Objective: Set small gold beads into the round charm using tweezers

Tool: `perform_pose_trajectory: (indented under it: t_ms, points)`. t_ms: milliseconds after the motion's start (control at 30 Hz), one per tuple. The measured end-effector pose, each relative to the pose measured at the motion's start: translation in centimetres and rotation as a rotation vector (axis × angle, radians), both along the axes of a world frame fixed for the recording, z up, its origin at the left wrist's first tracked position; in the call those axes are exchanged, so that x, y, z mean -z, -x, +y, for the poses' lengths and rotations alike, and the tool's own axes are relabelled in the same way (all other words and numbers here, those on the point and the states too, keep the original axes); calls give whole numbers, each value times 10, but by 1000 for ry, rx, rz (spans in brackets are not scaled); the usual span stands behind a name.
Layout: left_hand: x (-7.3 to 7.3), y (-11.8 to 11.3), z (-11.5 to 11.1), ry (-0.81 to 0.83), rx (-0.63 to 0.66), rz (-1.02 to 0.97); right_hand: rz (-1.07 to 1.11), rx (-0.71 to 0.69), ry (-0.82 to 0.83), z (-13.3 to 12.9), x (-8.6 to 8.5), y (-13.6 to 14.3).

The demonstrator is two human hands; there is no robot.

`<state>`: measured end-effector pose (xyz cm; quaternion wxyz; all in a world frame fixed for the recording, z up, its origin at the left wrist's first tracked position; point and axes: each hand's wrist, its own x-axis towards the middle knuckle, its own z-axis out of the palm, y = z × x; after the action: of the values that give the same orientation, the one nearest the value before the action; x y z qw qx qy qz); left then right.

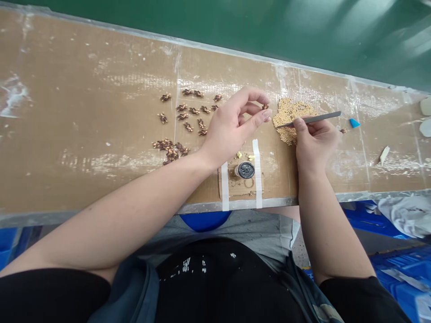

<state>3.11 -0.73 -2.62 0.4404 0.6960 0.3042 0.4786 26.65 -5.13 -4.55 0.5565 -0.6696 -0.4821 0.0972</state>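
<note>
The left grip [232, 123] pinches a small brown piece [265, 106] above the bench [84, 107]; the right grip [316, 143] holds a slim grey tool [323, 117], its tip at the left side of the yellow grains [291, 110]. A black-topped jar [245, 170] stands near the bench's front edge. Farther left lie scattered brown pieces [193, 111]; toward the right end, a blue scrap [354, 123].

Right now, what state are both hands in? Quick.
Left hand: closed, pinching a small brown piece at the fingertips.
Right hand: closed, holding a thin grey tool, tip at the tan grains.
</note>
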Motion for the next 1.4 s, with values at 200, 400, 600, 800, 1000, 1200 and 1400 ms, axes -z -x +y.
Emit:
perform_pose_trajectory:
  t_ms: [200,400,600,800,1000,1200,1400]
  points:
    - [9,0,6,-21,18,-8,28,34,-16,-1,-5,1]
    - [15,4,10,-77,20,8,142,25,-216,-11,-10,16]
    - [2,11,6,-179,110,136,164,-80,-372,-23,-6,51]
    - [2,8,6,-155,185,184,189,-211,-413,-21,-6,53]
    - [2,7,6,-107,125,179,34,-368,-339,-39,-10,53]
    - [-2,6,6,-74,99,182,-92,-479,-311,-44,-7,49]
    - [-5,5,5,-24,95,161,-60,-617,-361,-41,-9,53]
